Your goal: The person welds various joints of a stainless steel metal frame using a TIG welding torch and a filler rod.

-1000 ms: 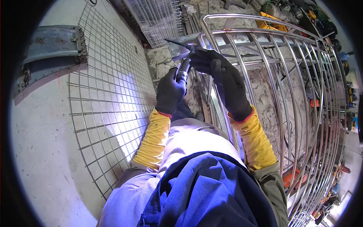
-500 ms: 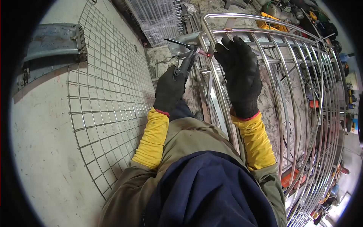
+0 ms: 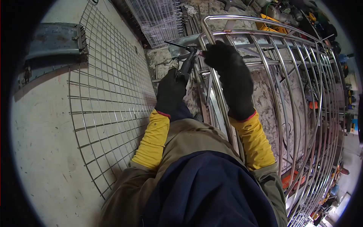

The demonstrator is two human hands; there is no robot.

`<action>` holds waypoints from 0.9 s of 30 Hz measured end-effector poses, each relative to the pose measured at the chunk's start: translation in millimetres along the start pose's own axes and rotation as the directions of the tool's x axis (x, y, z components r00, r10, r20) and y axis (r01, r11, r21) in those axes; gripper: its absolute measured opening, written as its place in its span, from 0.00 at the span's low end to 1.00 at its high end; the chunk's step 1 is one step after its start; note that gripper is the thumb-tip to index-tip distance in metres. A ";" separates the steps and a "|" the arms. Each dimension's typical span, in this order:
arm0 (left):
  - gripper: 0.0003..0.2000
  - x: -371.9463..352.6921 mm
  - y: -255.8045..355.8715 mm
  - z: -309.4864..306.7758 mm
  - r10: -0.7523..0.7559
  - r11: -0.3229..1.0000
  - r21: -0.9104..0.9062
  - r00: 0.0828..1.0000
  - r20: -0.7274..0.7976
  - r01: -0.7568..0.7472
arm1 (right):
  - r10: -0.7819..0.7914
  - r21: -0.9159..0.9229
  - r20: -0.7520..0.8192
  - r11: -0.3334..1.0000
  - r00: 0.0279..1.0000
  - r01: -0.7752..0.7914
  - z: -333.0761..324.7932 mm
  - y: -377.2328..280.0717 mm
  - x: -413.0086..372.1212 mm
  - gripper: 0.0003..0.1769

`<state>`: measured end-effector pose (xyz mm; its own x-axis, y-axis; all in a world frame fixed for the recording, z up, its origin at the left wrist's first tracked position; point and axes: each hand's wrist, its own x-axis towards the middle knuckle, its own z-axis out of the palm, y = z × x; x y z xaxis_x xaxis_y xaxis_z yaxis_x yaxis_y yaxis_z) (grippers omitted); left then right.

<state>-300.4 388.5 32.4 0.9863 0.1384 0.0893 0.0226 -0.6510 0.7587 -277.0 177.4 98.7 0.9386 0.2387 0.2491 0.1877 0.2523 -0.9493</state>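
Observation:
My left hand point(image 3: 171, 92), in a dark glove with a yellow sleeve, grips a welding torch point(image 3: 188, 60) whose tip points at the top corner of a curved stainless steel bar frame point(image 3: 287, 75). My right hand point(image 3: 230, 75), also in a dark glove, rests on the frame's bars with its fingers curled over a bar right beside the torch tip. No arc light shows at the tip.
A wire mesh panel point(image 3: 109, 98) leans against the pale wall on the left, below a grey metal bracket point(image 3: 53, 41). More wire mesh point(image 3: 159, 19) stands at the top. Tools and clutter point(image 3: 302, 15) lie at the upper right behind the frame.
The bright arc light seen one second ago has gone out. My right hand lifted with fingers spread, then came back down and curled over the bar beside the torch tip.

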 end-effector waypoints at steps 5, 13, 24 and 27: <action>0.19 2.1 -0.6 -3.5 -0.052 0.986 -0.156 0.998 0.026 0.056 | -0.034 0.448 -0.182 0.887 0.983 0.113 -9.6 -5.3 2.0 0.34; 0.18 2.2 -2.6 -1.2 0.001 0.995 -0.099 1.000 -0.001 -0.001 | -0.069 0.408 -0.219 0.900 0.973 0.156 -10.7 4.3 6.4 0.33; 0.15 -1.6 0.1 7.0 0.118 0.991 0.075 0.987 -0.107 -0.110 | 0.043 0.026 0.136 0.999 0.990 -0.047 -1.2 10.9 -10.6 0.33; 0.15 -1.5 3.6 3.5 0.038 0.999 0.025 0.997 -0.066 -0.037 | 0.022 0.085 0.047 0.996 0.999 -0.026 -0.4 2.2 -3.5 0.34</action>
<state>-301.2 383.3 32.7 0.9735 0.1625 0.1607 -0.0094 -0.6744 0.7383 -279.8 176.7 95.6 0.9277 0.2884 0.2369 0.1381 0.3244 -0.9358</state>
